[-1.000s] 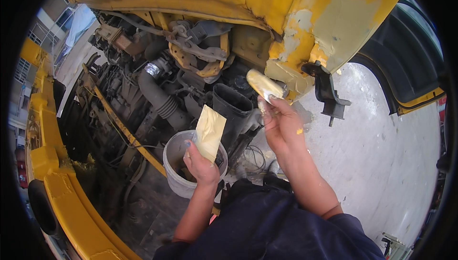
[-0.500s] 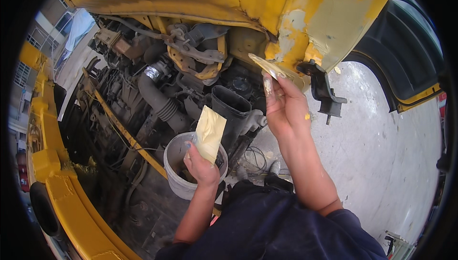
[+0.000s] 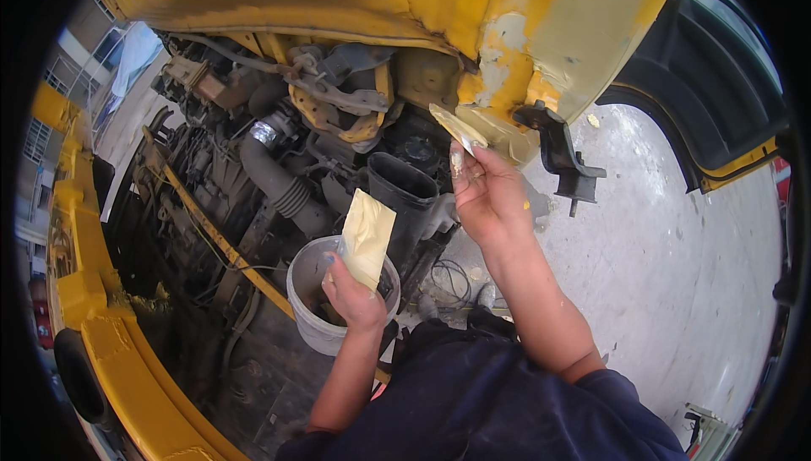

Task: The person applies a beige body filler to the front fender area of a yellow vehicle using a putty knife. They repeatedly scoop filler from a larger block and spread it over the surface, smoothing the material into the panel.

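Observation:
My left hand (image 3: 353,300) grips a flat board (image 3: 368,237) coated with smooth pale-yellow putty, held just above a white bucket (image 3: 314,326). Between the thumb and fingers of my right hand (image 3: 497,201) is a thin putty spreader (image 3: 457,128), with pale putty on its blade. Putty also smears my right fingers. The spreader's tip is near the lower corner of a yellow cab panel (image 3: 498,72), but whether it touches cannot be made out. Broad pale patches of putty (image 3: 583,26) cover the panel's right side. What lies in the bucket is mostly hidden.
An exposed engine bay with a ribbed black hose (image 3: 291,195) and an open black duct (image 3: 404,180) fills the left. A black metal bracket (image 3: 564,152) juts out right of my right hand. An open door (image 3: 710,81) hangs over the grey floor (image 3: 659,267).
My right hand and the spreader have shifted slightly left and down in the picture. The whole scene has moved a little left too, while my left hand keeps its hold on the board.

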A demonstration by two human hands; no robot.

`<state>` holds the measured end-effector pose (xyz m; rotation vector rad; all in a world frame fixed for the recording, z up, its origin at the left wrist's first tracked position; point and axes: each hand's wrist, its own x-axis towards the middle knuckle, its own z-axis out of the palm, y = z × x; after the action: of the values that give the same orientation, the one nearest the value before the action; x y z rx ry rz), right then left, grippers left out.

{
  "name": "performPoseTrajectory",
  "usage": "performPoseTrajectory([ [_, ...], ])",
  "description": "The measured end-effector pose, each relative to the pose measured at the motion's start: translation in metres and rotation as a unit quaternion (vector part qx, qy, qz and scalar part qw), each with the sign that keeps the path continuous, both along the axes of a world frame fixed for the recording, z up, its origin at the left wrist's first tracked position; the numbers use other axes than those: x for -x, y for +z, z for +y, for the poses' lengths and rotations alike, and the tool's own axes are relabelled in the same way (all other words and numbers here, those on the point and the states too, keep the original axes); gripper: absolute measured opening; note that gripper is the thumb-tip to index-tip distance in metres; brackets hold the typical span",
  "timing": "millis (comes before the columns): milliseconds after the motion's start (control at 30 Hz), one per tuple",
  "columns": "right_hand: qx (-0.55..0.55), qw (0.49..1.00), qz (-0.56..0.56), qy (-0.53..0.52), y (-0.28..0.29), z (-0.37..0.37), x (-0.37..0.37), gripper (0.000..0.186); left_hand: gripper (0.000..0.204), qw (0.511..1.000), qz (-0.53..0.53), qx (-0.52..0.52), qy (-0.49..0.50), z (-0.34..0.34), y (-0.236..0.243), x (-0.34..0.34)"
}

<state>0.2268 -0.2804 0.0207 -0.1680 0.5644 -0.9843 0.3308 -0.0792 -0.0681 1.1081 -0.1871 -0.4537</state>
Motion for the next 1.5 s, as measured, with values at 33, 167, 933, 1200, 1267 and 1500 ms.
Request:
performPoseTrajectory([
  [33,0.001,1.000,-0.018,-0.001,0.000,-0.001,0.002,0.031,0.061,1.000,0.003,-0.001,0.003,-0.001,0.000,0.000],
  [167,-0.016,0.997,-0.082,-0.003,-0.009,-0.005,0.015,0.038,0.060,1.000,0.012,0.007,-0.010,-0.005,-0.001,0.004],
  [933,-0.178,0.889,-0.422,0.028,-0.038,-0.007,0.099,0.039,0.063,0.996,-0.037,-0.050,-0.068,-0.013,0.012,0.029],
  [1200,-0.022,0.988,-0.151,0.029,-0.052,0.020,0.131,0.041,0.062,0.998,-0.019,-0.040,-0.054,-0.012,-0.002,0.031],
  [1267,0.048,0.996,0.002,0.072,-0.051,0.029,0.126,0.043,0.062,0.998,-0.005,-0.036,-0.054,-0.012,-0.005,0.032],
  [1500,0.200,0.970,0.139,0.007,-0.003,0.034,0.071,0.033,0.060,0.998,0.000,-0.044,-0.051,-0.005,-0.010,0.031],
])
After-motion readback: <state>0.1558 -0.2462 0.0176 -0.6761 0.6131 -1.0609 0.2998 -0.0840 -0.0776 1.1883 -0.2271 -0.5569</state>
